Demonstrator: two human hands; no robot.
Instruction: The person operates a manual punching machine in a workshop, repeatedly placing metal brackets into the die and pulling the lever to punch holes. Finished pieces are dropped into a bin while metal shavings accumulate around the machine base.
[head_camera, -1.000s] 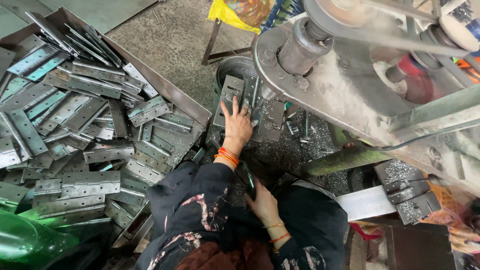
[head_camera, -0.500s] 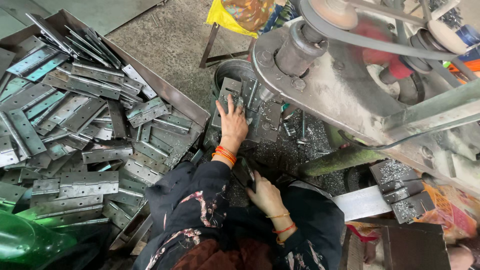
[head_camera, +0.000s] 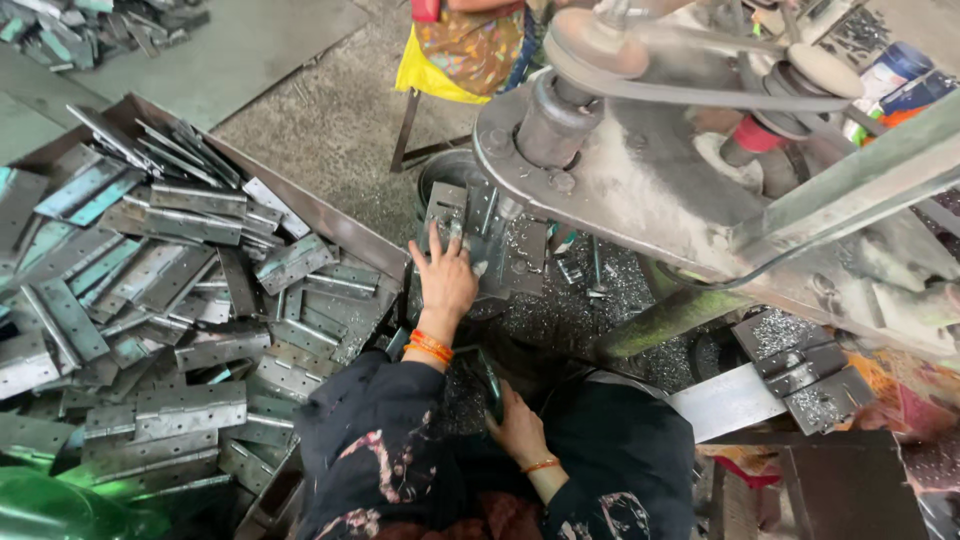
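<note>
My left hand (head_camera: 445, 280) reaches forward with fingers spread and rests on a grey metal hinge plate (head_camera: 446, 212) lying at the base of a belt-driven machine (head_camera: 640, 190). My right hand (head_camera: 518, 428) sits low near my lap, fingers curled around a dark green lever or handle (head_camera: 491, 385). Both wrists carry orange bangles, and my sleeves are dark with a floral print.
A big metal tray (head_camera: 330, 215) on the left holds a heap of several grey hinge plates (head_camera: 190, 300). Metal shavings (head_camera: 560, 310) cover the floor under the machine. A stack of small dark plates (head_camera: 805, 372) sits at right, and a yellow cloth (head_camera: 430, 75) hangs behind.
My left hand stayed on the hinge plate at the machine base. My right hand shifted slightly in my lap. The view tilted a little.
</note>
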